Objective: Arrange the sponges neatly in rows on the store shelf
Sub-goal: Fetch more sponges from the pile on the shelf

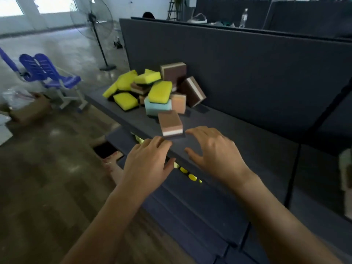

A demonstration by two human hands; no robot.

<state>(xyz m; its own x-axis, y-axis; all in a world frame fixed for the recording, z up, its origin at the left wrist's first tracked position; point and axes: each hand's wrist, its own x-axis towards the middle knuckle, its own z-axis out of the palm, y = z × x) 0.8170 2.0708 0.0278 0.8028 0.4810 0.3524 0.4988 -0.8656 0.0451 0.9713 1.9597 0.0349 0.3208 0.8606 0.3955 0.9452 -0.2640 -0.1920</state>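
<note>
The sponges (152, 88) lay heaped on the dark shelf (238, 134), yellow, brown and one pale blue. One brown sponge (170, 122) sat apart at the heap's 6 o'clock, just beyond your fingertips. Your left grip (148, 161) and right grip (215, 149) were both released, fingers relaxed near the shelf's front edge, grasping nothing. A blue chair (57, 77) stood at 9 o'clock.

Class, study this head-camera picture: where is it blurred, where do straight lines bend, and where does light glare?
Head view: windows glare plain white; floor shows soft reflections; chairs at left are blurred; shelf bows with wide-angle distortion; nearest sponge, left hand and right hand look fairly sharp.
</note>
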